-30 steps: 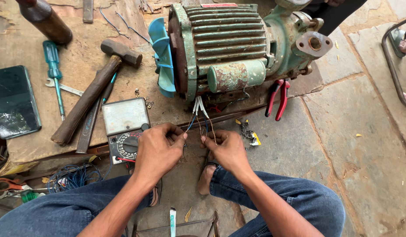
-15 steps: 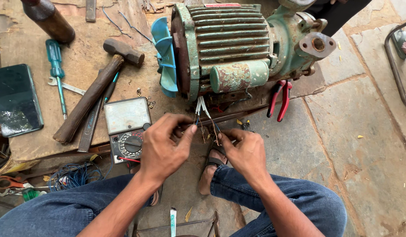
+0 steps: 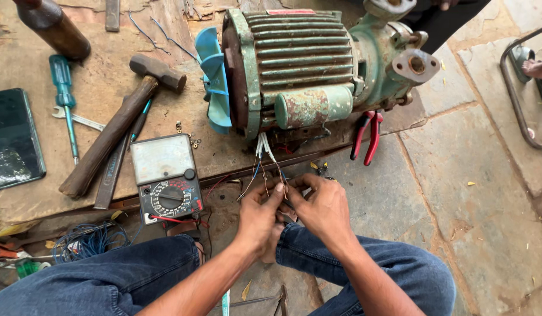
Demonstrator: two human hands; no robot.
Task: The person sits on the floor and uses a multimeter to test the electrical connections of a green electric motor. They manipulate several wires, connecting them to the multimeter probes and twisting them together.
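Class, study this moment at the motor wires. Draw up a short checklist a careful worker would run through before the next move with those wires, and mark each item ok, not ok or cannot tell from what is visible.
1. Both hands on the wires: ok. The left hand and right hand pinch the thin wires hanging from the green motor.
2. Bare wire ends kept apart: cannot tell, the fingers hide them.
3. Meter within reach: ok. The analogue multimeter lies beside the left hand.
4. Meter leads connected to the wires: cannot tell.
5. Pliers handy: ok. The red-handled pliers lie by the motor.
6. Motor steady: ok, it rests on the board.
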